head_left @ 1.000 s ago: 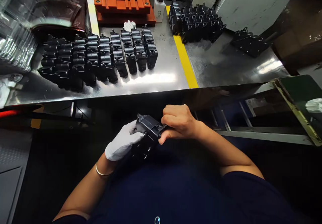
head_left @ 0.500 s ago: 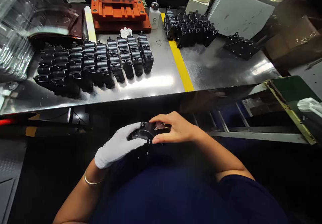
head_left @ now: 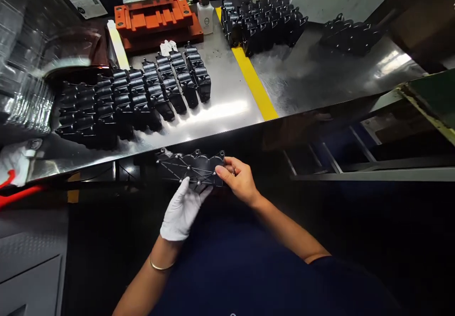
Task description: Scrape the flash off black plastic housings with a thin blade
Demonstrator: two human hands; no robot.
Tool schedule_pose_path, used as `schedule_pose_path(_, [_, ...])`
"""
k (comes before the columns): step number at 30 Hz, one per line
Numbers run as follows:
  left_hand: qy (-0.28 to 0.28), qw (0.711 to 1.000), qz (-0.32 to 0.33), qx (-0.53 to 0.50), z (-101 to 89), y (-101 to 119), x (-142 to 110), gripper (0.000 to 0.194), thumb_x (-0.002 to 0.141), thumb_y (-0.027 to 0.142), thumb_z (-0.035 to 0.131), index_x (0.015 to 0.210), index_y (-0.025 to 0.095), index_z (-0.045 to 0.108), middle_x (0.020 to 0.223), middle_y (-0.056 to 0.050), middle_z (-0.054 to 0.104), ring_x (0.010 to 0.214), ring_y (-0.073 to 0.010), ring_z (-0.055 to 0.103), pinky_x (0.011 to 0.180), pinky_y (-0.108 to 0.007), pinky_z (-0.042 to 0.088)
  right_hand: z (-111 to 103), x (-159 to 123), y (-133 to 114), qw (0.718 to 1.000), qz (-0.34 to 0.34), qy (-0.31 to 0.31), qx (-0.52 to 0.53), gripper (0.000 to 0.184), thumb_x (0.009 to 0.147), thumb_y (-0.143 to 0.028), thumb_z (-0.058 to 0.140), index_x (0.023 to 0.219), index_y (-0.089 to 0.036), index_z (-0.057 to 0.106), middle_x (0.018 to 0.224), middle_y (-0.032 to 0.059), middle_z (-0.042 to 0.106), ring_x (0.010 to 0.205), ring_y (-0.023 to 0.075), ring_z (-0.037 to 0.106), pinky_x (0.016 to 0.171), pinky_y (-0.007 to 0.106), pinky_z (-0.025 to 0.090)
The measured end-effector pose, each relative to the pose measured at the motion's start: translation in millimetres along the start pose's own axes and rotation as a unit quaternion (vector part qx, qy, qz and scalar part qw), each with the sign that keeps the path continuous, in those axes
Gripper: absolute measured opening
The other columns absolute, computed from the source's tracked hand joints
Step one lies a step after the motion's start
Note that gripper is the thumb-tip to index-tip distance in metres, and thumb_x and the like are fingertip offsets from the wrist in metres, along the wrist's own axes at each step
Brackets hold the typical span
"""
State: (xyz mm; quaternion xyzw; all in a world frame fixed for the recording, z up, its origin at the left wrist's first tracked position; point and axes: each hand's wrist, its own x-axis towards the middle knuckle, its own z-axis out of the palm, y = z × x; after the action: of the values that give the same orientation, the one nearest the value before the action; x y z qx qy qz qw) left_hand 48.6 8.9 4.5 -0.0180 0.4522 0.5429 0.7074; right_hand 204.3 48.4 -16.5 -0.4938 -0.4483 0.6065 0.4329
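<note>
Both my hands hold one black plastic part point(head_left: 190, 167) just below the steel table's front edge point(head_left: 213, 136). Its flat ribbed underside faces up, with small screw points showing. My left hand point(head_left: 183, 209), in a white glove, grips the part's near edge from below. My bare right hand point(head_left: 238, 179) pinches the part's right end. On the table behind, several rows of the same black parts point(head_left: 131, 95) lie side by side.
A yellow stripe point(head_left: 254, 84) crosses the table. Right of it stand another cluster of black parts point(head_left: 261, 22) and a smaller group point(head_left: 350, 34). An orange fixture point(head_left: 154, 20), a small white bottle point(head_left: 205, 10) and clear trays point(head_left: 21, 69) lie at the back and left.
The part has been turned over, from its blocky top side to its flat ribbed underside, and lifted toward the table edge. Both hands shifted forward with it; the view tilted left.
</note>
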Motion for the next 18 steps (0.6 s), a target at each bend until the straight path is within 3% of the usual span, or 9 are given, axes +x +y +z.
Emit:
schedule_pose_path(3, [0.05, 0.994, -0.006, -0.101, 2.5, 5, 3, 0.028, 0.096, 0.013, 0.042, 0.106, 0.015, 0.068, 0.094, -0.007, 0.077, 0.092, -0.0138, 0.072, 0.086, -0.026, 0.057, 13, -3, 7, 0.998, -0.001, -0.066, -0.017, 0.043, 0.081, -0.054, 0.063, 0.101, -0.016, 0.064, 0.078, 0.0007, 0.061, 0.063, 0.0098, 0.055, 0.058, 0.023, 0.048])
schedule_pose_path(7, [0.068, 0.99, -0.026, -0.124, 7.9, 12, -1, 0.031, 0.097, 0.015, 0.04, 0.114, 0.015, 0.066, 0.094, -0.007, 0.078, 0.089, -0.0157, 0.074, 0.08, -0.027, 0.06, 14, 4, 11, 0.998, -0.053, -0.033, -0.022, 0.044, 0.092, -0.056, 0.044, 0.106, -0.018, 0.064, 0.082, 0.0013, 0.058, 0.056, 0.0074, 0.053, 0.047, 0.021, 0.047])
schedule_pose_path(14, [0.096, 0.984, -0.059, -0.137, 18.7, 14, -10, 0.032, 0.099, 0.017, 0.038, 0.114, 0.016, 0.066, 0.085, -0.004, 0.078, 0.077, -0.015, 0.075, 0.069, -0.026, 0.062, 9, 6, 4, 0.977, -0.182, -0.01, -0.115, 0.037, 0.095, -0.044, 0.046, 0.107, -0.019, 0.069, 0.081, 0.003, 0.061, 0.078, 0.0134, 0.059, 0.075, 0.029, 0.051])
schedule_pose_path(18, [0.087, 0.984, -0.071, -0.14, 19.4, 12, -10, 0.03, 0.098, 0.017, 0.039, 0.106, 0.014, 0.068, 0.085, -0.005, 0.078, 0.074, -0.0143, 0.075, 0.067, -0.025, 0.062, 11, 0, 4, 0.979, -0.18, -0.02, -0.096, 0.027, 0.089, -0.042, 0.056, 0.096, -0.018, 0.064, 0.078, 0.0009, 0.059, 0.068, 0.0109, 0.055, 0.062, 0.025, 0.047])
